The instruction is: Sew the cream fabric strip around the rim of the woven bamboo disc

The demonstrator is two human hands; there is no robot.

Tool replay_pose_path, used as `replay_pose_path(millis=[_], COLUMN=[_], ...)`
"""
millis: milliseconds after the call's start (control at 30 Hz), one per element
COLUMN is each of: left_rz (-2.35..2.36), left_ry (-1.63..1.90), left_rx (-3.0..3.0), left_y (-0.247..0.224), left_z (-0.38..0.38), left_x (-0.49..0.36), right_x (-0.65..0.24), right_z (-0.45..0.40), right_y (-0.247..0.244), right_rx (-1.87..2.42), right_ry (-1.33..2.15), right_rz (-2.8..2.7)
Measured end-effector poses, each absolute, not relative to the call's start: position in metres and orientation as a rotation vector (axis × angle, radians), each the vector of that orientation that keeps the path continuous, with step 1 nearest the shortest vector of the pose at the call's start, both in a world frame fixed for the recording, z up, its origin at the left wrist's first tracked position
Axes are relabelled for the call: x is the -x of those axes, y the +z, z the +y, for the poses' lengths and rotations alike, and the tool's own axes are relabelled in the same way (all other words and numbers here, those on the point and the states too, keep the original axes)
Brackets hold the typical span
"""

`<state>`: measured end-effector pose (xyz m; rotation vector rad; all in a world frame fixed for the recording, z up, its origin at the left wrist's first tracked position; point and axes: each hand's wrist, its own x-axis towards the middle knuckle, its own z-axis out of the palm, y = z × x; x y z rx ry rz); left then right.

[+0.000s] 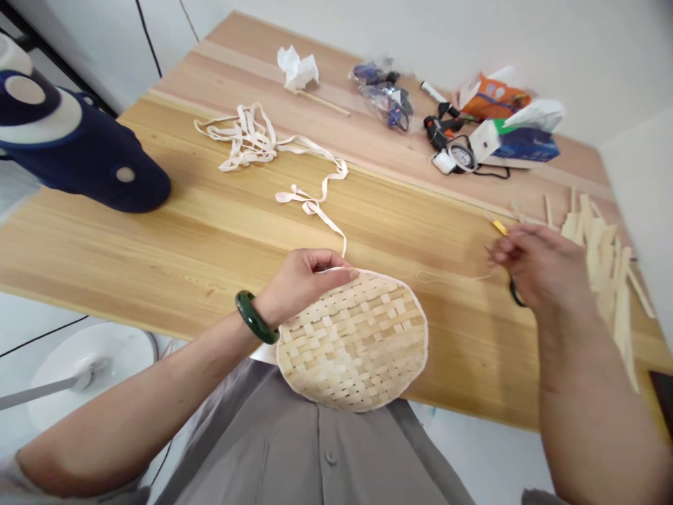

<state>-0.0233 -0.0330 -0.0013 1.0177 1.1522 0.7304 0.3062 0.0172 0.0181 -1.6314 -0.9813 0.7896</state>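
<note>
**"What's closest to the person?"**

"A round woven bamboo disc [352,344], its rim bound in white, held up against a grey shirt [320,435] at the table's [210,238] near edge."

**"And the hands?"**

"The left hand [305,284], a dark green bangle [256,317] on its wrist, curls over the disc's top rim and grips it. The right hand [541,266] is out to the side, fingertips pressed together. A fine thread [452,277] runs from the rim to those fingertips. A dark loop shows beneath that hand, too hidden to identify."

**"Beyond them?"**

"Pale bamboo strips [604,273] lie just past the right hand. Farther along the table are loops of white tape [252,140], and at the far side, a tissue box [515,144]."
</note>
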Motion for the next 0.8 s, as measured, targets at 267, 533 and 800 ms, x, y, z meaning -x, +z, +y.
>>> replay_pose_path(millis=[267,533,800], left_rz=[1.204,1.163,1.15], left_ry=[0.723,0.712,0.656], left_rx=[-1.103,-1.009,-1.043], left_y=[0.003,0.009,0.009], left_z=[-0.032,-0.023,-0.023], left_x=[0.019,0.021,0.022], right_x=[-0.188,-0.187,-0.188], right_z=[-0.027,-0.035,-0.035], right_y=[0.034,0.029,0.03], right_rx=[1.379,1.512,1.559], right_ry=[1.316,1.197,1.173], right_rz=[-1.798,-1.858,-1.861])
